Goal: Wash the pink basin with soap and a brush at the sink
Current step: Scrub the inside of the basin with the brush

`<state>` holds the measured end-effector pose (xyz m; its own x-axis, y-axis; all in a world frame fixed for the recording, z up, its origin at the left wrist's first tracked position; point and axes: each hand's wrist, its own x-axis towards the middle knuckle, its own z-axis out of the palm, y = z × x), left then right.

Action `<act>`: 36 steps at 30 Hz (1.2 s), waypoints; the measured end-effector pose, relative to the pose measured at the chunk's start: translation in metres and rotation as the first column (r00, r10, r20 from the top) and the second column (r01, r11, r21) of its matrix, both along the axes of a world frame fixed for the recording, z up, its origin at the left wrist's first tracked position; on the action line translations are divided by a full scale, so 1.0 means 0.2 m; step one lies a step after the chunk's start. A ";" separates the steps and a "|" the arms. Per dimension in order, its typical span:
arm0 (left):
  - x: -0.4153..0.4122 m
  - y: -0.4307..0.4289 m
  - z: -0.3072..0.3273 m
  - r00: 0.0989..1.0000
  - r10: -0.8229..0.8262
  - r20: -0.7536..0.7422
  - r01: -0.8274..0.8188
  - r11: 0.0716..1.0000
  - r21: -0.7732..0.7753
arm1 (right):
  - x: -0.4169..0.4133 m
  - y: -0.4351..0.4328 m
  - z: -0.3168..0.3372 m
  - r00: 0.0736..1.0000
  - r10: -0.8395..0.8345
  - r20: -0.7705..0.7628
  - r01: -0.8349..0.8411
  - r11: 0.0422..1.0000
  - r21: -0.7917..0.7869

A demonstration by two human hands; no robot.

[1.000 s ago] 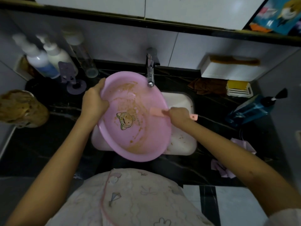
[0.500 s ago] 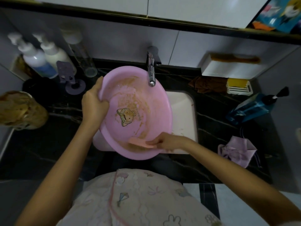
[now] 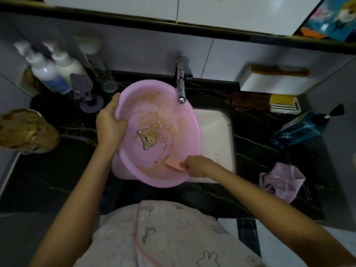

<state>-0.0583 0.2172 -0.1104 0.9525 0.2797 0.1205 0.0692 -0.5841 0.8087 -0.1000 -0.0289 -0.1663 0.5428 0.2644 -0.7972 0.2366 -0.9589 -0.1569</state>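
left hand (image 3: 109, 122) grip: pink basin (image 3: 183, 132) rim | right hand (image 3: 196, 166) grip: brush (image 3: 174, 163), long axis left-right, head leftward

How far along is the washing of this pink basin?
Early on. Done: the pink basin sits tilted over the sink, under the faucet, with the left hand gripping its rim. In hand: the right hand holds a pink brush against the basin's lower inside wall. Left: brown residue covers much of the inside, and no suds or running water show, so most scrubbing and the rinse remain.
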 end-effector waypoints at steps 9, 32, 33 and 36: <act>-0.08 0.04 -0.10 1.000 -0.013 -0.013 0.012 0.993 -0.116 | 0.15 0.27 -0.10 0.738 -0.674 0.022 0.587 0.658 0.472; -0.05 0.04 -0.14 0.999 0.017 -0.030 -0.021 0.989 -0.147 | 0.15 0.35 -0.03 0.761 -0.646 0.058 0.601 0.736 0.311; -0.05 0.04 -0.13 0.999 0.025 -0.032 -0.029 0.989 -0.142 | 0.11 0.39 -0.02 0.793 -0.607 0.045 0.563 0.760 0.325; -0.06 0.05 -0.14 0.999 0.030 -0.042 -0.035 0.991 -0.127 | -0.07 0.45 -0.01 0.920 -0.389 -0.037 0.383 0.878 0.286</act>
